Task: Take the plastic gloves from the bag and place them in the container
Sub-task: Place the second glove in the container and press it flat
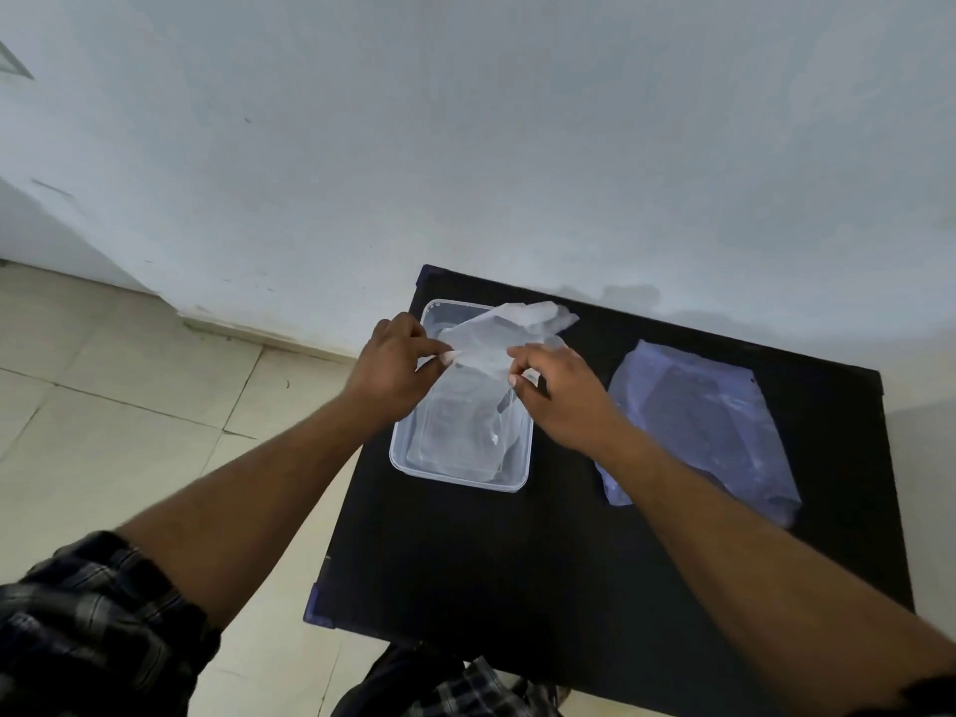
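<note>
1. Right now you have one plastic glove (499, 336) stretched between both hands, held above the far half of the clear container (414, 465), which sits on the black table (465, 561).
2. Your left hand (396, 370) has thumb and forefinger closed together on the glove's left edge. Your right hand (561, 398) is pinched shut on its lower right edge. The far end of the glove sticks up loose past the container's back rim.
3. Expect this film to weigh almost nothing and have no stiffness at all. It will probably flop, fold on itself and drift with any quick movement, so slow hands should serve you better than fast ones.
4. Thin plastic like this tends to cling to skin and to other sheets. A pinch at the edge, as you have now, looks like the soundest hold; gripping the middle would likely just bunch it.
5. More clear sheets already seem to lie flat in the container, though how many I cannot tell through the transparency.
6. Lowering the glove flat and letting go with one hand first may stop it lifting back out stuck to your fingers.
7. Your bag (698, 421) lies flat on the table to the right, well apart from the container. Whether gloves remain inside is unclear, as it is translucent and pale.
</note>
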